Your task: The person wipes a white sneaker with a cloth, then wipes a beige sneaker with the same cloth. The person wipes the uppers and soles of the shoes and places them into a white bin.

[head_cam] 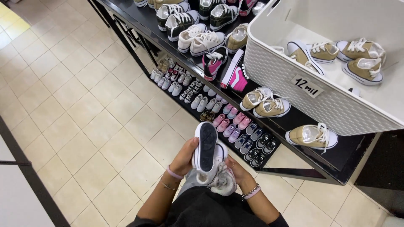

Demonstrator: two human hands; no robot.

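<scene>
1. Head view, hands: left hand [184, 158] closed around the side of a small white shoe [207, 148], thumb and fingers wrapped on its edge. The shoe is held sole up, its dark sole facing the camera, toe pointing away from the person.
2. Right hand [237, 172] under and beside the same shoe, fingers curled on a crumpled wad of whitish paper [221, 180] that sits at the shoe's opening. Both wrists carry bracelets.
3. Position: the shoe is held over the cream tile floor [75, 109], in front of the person's body, just before the low end of the shelf unit.
4. Black table [290, 122], upper right: rows of small sneakers, including black-and-white pairs, a white pair [201, 40], a pink-and-black pair [223, 67], a tan pair [265, 103] and a single tan sneaker [312, 136] near the front edge.
5. White plastic basket [294, 80] on the table's right part, holding several tan sneakers; a handwritten paper label is stuck on its side wall.
6. Lower shelf [261, 166] under the table: tight rows of tiny baby shoes [219, 120] in white, pink, lilac and black.
</scene>
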